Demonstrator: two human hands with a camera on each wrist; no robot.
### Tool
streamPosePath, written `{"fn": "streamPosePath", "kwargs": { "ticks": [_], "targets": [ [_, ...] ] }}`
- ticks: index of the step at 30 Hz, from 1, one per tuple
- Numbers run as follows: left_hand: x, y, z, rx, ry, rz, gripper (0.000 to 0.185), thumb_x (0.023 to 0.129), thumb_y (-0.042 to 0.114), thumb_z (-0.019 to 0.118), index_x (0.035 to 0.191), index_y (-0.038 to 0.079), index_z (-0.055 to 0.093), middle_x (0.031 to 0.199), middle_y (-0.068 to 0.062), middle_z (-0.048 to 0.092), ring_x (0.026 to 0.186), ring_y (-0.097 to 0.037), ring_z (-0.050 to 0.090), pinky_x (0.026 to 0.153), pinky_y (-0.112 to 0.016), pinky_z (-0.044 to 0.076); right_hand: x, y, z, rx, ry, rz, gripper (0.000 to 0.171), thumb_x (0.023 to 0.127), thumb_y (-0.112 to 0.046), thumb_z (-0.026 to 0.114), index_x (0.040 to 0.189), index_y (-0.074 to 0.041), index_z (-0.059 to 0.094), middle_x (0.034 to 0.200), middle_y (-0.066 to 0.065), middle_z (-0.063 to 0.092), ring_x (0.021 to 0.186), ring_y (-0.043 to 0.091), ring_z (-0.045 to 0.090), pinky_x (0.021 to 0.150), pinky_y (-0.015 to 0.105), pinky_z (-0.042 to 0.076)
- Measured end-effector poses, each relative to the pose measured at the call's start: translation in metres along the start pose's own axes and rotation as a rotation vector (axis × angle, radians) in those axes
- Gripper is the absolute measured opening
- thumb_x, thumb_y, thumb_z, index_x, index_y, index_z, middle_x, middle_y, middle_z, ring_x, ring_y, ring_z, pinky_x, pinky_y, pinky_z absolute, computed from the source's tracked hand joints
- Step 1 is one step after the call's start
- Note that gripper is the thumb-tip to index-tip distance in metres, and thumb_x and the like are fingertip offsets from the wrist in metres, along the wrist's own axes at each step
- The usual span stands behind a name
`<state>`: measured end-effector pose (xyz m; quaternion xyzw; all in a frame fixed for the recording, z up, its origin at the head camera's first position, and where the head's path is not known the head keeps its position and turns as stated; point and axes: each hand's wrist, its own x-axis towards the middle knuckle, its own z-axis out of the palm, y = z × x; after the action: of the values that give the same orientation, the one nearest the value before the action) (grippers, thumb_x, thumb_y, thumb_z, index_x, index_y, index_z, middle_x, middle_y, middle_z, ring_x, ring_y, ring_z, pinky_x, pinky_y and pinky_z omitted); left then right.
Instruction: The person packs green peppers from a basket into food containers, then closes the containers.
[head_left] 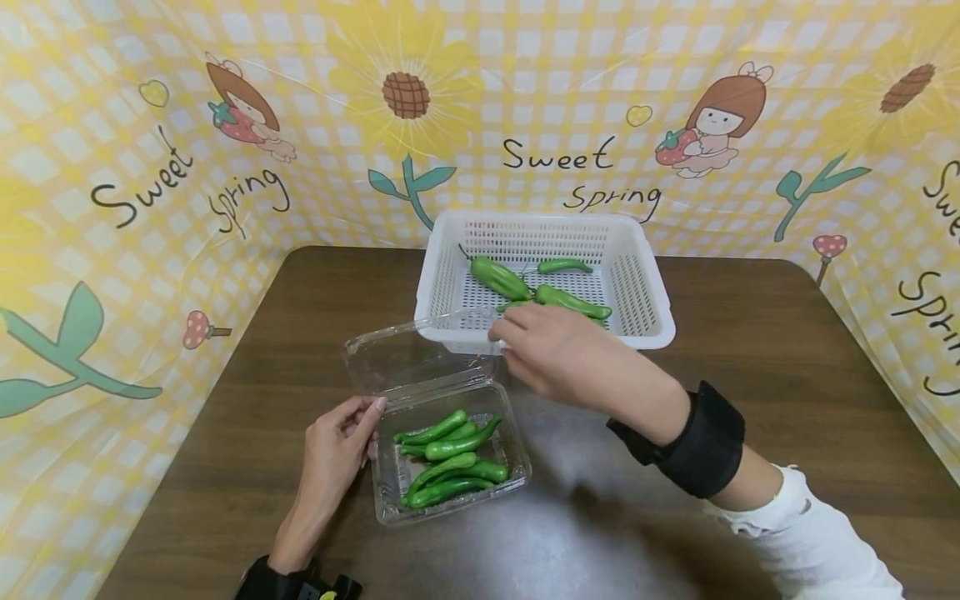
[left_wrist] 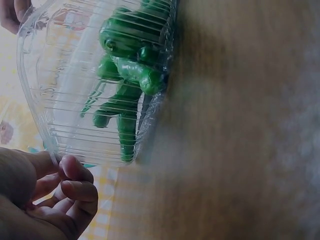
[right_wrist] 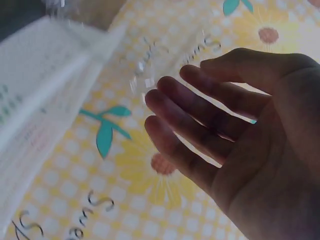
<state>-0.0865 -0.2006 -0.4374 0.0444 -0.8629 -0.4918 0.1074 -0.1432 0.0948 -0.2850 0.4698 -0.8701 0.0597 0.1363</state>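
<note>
A clear plastic clamshell box (head_left: 517, 467) stands on the table with its lid (head_left: 397, 358) folded back and several green peppers (head_left: 450, 450) inside. My left hand (head_left: 337, 450) pinches the box's rim at its left corner, thumb on top; the left wrist view shows the same pinch, with the peppers (left_wrist: 125, 70) seen through the ribbed wall. My right hand (head_left: 566, 354) hovers by the front edge of a white basket (head_left: 652, 292), close to the lid's right end. Its fingers (right_wrist: 185, 137) are loosely bent and hold nothing in the right wrist view.
The basket, with slotted walls, holds several more green peppers (head_left: 498, 279); my right hand hides part of them. The lid overlaps the basket's front left corner in the head view. Behind the brown table (head_left: 750, 333) hangs a yellow checked cloth (head_left: 540, 83).
</note>
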Motion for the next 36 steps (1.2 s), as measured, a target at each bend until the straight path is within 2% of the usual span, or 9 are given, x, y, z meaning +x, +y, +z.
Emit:
{"fn": "streamPosePath", "kwargs": {
  "ticks": [5,11,17,24,32,36],
  "targets": [
    [-0.001,-0.001,0.001,0.005,0.001,-0.006,0.025,0.098,0.034,0.062,0.094,0.011,0.073,0.06,-0.007,0.06,0.046,-0.017,0.056,0.041,-0.023,0.043,0.003,0.016,-0.016,0.022,-0.01,0.08,0.02,0.096,-0.01,0.059,0.115,-0.006,0.066,0.107,0.008,0.067,0.095,0.022,0.066,0.083,0.036,0.056],
    [-0.002,-0.002,0.002,-0.001,-0.005,-0.01,0.026,0.098,0.034,0.063,0.093,0.011,0.073,0.061,-0.007,0.06,0.046,-0.017,0.055,0.041,-0.023,0.042,0.011,0.038,-0.023,0.007,-0.04,0.105,0.017,0.097,-0.008,0.058,0.111,-0.003,0.065,0.098,0.009,0.066,0.079,0.02,0.062,0.07,0.034,0.053],
    [-0.002,-0.003,0.002,0.0,-0.003,-0.009,0.025,0.098,0.034,0.062,0.093,0.012,0.073,0.06,-0.006,0.06,0.046,-0.017,0.055,0.041,-0.023,0.042,0.021,0.061,-0.021,0.018,-0.122,0.175,0.021,0.097,-0.006,0.054,0.115,-0.003,0.065,0.104,0.012,0.067,0.074,0.021,0.059,0.065,0.033,0.05],
    [-0.002,-0.003,0.001,0.0,-0.009,-0.003,0.026,0.098,0.034,0.062,0.094,0.011,0.073,0.06,-0.006,0.06,0.046,-0.016,0.055,0.041,-0.023,0.042,0.035,0.085,-0.015,0.016,-0.215,0.233,0.022,0.097,-0.009,0.057,0.117,-0.001,0.063,0.108,0.014,0.067,0.08,0.025,0.064,0.073,0.038,0.054],
    [0.001,-0.002,-0.002,0.002,-0.009,0.022,0.024,0.099,0.033,0.062,0.096,0.013,0.074,0.06,-0.007,0.06,0.046,-0.018,0.056,0.041,-0.023,0.042,0.051,0.109,-0.006,0.037,-0.272,0.222,0.02,0.097,-0.007,0.057,0.113,0.001,0.064,0.111,0.018,0.068,0.094,0.03,0.068,0.086,0.041,0.055],
    [0.001,-0.002,-0.001,0.008,-0.008,0.026,0.024,0.099,0.033,0.062,0.096,0.012,0.074,0.06,-0.006,0.06,0.046,-0.017,0.055,0.041,-0.023,0.042,0.056,0.119,-0.001,0.025,-0.316,0.227,0.021,0.096,-0.006,0.056,0.113,0.002,0.064,0.111,0.02,0.068,0.098,0.032,0.067,0.089,0.043,0.055]
  ]
}}
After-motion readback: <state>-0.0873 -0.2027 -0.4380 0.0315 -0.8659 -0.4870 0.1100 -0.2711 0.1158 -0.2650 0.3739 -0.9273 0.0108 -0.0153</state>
